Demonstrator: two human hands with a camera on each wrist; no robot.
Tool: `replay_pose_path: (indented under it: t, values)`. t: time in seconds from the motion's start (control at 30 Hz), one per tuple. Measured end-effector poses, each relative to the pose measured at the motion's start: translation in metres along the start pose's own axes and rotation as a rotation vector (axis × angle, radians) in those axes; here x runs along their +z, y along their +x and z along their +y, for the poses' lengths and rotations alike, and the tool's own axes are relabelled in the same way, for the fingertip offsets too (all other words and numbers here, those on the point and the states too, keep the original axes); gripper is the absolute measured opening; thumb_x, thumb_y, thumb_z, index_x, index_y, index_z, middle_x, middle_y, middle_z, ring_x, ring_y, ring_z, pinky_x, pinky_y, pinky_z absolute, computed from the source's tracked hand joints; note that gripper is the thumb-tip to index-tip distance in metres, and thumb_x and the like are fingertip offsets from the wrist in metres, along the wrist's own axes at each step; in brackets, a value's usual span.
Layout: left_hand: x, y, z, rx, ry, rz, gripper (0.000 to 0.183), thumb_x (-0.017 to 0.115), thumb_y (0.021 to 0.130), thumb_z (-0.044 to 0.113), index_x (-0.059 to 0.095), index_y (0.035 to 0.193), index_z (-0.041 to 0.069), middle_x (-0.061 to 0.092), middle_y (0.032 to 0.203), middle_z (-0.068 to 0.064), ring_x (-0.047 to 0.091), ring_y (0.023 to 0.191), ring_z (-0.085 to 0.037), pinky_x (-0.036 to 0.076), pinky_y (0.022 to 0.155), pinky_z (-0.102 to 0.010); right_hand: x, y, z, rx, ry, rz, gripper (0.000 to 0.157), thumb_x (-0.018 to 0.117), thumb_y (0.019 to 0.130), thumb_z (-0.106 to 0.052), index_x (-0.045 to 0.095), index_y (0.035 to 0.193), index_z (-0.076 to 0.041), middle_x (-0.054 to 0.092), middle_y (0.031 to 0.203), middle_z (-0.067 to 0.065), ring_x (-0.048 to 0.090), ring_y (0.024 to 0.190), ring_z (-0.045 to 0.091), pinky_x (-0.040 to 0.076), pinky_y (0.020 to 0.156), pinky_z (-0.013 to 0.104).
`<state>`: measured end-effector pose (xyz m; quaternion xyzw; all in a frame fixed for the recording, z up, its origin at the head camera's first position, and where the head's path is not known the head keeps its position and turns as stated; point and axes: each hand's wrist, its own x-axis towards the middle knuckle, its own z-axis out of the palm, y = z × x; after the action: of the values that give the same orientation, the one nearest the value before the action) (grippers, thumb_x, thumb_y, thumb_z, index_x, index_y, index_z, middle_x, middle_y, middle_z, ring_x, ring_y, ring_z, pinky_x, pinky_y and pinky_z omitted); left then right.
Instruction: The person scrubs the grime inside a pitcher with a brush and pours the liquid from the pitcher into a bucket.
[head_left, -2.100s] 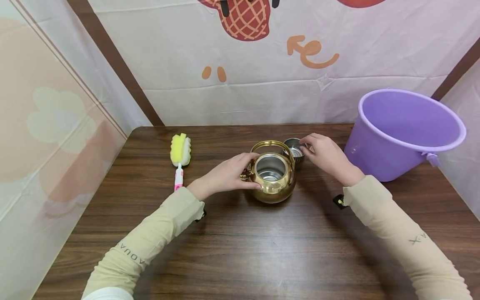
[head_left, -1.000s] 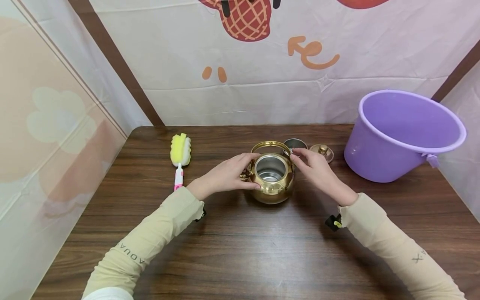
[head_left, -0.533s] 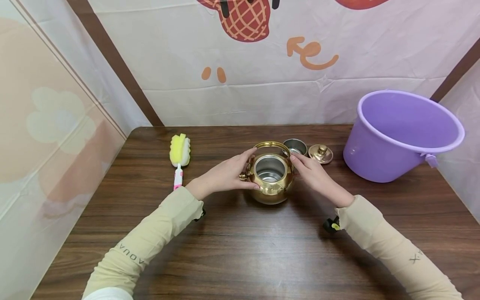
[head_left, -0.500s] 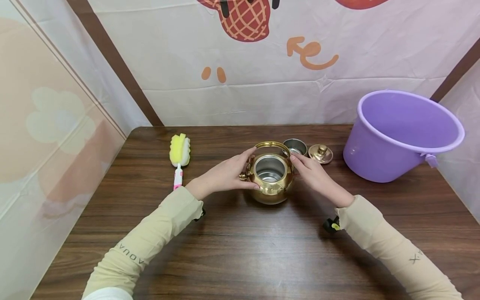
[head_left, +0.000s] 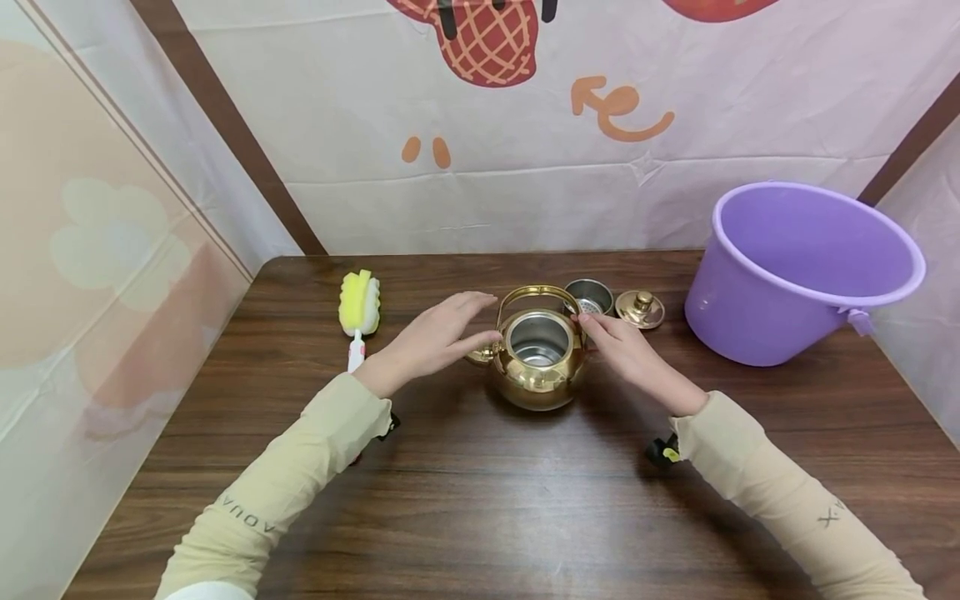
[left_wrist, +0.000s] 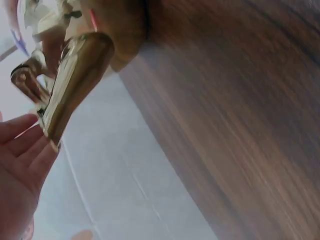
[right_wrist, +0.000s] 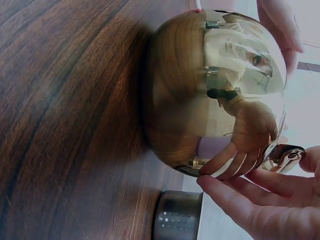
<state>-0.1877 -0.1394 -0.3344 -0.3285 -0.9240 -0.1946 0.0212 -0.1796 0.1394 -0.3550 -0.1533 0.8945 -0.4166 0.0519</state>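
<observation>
A shiny gold kettle stands lidless on the wooden table, its steel inside showing and its handle raised. My right hand grips its right side: in the right wrist view the fingertips lie against the round body, with the thumb by the handle's base. Left of the kettle, my left hand is open, fingers straight, beside the spout. The left wrist view has those fingers just behind the spout. A steel strainer cup and the gold lid sit behind, to the right.
A purple bucket stands at the back right of the table. At the back left lies a yellow and white sponge brush with a pink and white handle. Printed cloth hangs behind the table.
The right hand has come from the strainer and lid to the kettle's right side. The left hand has let go of the kettle and drawn back left, uncovering the spout.
</observation>
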Motion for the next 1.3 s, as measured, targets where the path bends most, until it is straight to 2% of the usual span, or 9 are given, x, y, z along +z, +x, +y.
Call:
replay_pose_path:
  t: [0.1, 0.2, 0.3, 0.43, 0.67, 0.87, 1.07, 1.3]
  values:
    - [-0.005, -0.001, -0.004, 0.04, 0.05, 0.125, 0.051, 0.048, 0.092, 0.041, 0.048, 0.127, 0.004, 0.049, 0.129, -0.01, 0.042, 0.123, -0.022, 0.033, 0.101, -0.037, 0.0, 0.0, 0.0, 0.003, 0.001, 0.0, 0.046, 0.032, 0.099, -0.032, 0.055, 0.122, 0.0, 0.057, 0.12, 0.016, 0.049, 0.115, 0.028, 0.036, 0.097, 0.043]
    - [-0.009, -0.004, -0.009, 0.033, 0.092, 0.222, 0.042, 0.053, 0.091, 0.033, 0.051, 0.122, 0.004, 0.054, 0.122, -0.01, 0.047, 0.117, -0.023, 0.038, 0.096, -0.037, 0.0, 0.0, 0.0, -0.001, 0.001, 0.001, 0.045, 0.032, 0.099, -0.032, 0.055, 0.122, 0.0, 0.057, 0.12, 0.017, 0.049, 0.115, 0.028, 0.036, 0.097, 0.043]
    - [-0.013, -0.009, -0.014, -0.011, 0.119, 0.268, 0.039, 0.056, 0.089, 0.028, 0.052, 0.119, 0.003, 0.056, 0.117, -0.011, 0.05, 0.111, -0.024, 0.042, 0.091, -0.039, 0.0, 0.0, 0.0, -0.011, 0.001, -0.002, 0.045, 0.032, 0.099, -0.031, 0.055, 0.122, 0.001, 0.056, 0.121, 0.017, 0.048, 0.116, 0.029, 0.036, 0.097, 0.043]
    - [-0.018, -0.017, -0.021, -0.087, 0.126, 0.292, 0.039, 0.059, 0.086, 0.026, 0.054, 0.117, 0.003, 0.058, 0.113, -0.012, 0.051, 0.107, -0.027, 0.043, 0.088, -0.041, 0.001, 0.001, 0.001, -0.019, 0.003, 0.0, 0.044, 0.033, 0.099, -0.029, 0.055, 0.122, 0.001, 0.056, 0.12, 0.018, 0.049, 0.116, 0.029, 0.036, 0.097, 0.043]
    - [-0.023, -0.032, -0.03, -0.266, 0.108, 0.257, 0.043, 0.059, 0.085, 0.027, 0.053, 0.119, 0.001, 0.057, 0.114, -0.015, 0.052, 0.105, -0.029, 0.043, 0.086, -0.043, 0.001, 0.002, 0.002, -0.015, 0.013, -0.004, 0.044, 0.033, 0.099, -0.031, 0.055, 0.122, 0.0, 0.056, 0.121, 0.017, 0.049, 0.115, 0.028, 0.037, 0.096, 0.043]
    - [-0.023, -0.041, -0.034, -0.368, 0.117, 0.234, 0.047, 0.06, 0.084, 0.026, 0.05, 0.121, -0.002, 0.056, 0.114, -0.018, 0.051, 0.106, -0.031, 0.041, 0.088, -0.044, 0.001, 0.002, 0.004, -0.018, 0.0, -0.003, 0.045, 0.033, 0.099, -0.03, 0.054, 0.123, 0.001, 0.056, 0.121, 0.017, 0.048, 0.116, 0.028, 0.036, 0.097, 0.043]
    - [-0.022, -0.051, -0.04, -0.497, 0.085, 0.19, 0.051, 0.06, 0.084, 0.026, 0.046, 0.124, -0.004, 0.052, 0.118, -0.021, 0.05, 0.107, -0.033, 0.044, 0.081, -0.047, 0.001, 0.002, 0.004, -0.026, 0.001, -0.002, 0.044, 0.033, 0.099, -0.03, 0.054, 0.123, 0.001, 0.056, 0.122, 0.017, 0.048, 0.116, 0.028, 0.036, 0.096, 0.043]
    - [-0.022, -0.062, -0.05, -0.578, 0.076, 0.152, 0.056, 0.061, 0.083, 0.027, 0.044, 0.124, -0.007, 0.053, 0.109, -0.024, 0.052, 0.097, -0.036, 0.043, 0.077, -0.049, 0.001, 0.002, 0.003, -0.03, 0.0, 0.002, 0.043, 0.033, 0.099, -0.029, 0.055, 0.122, 0.001, 0.056, 0.121, 0.017, 0.049, 0.115, 0.028, 0.038, 0.095, 0.043]
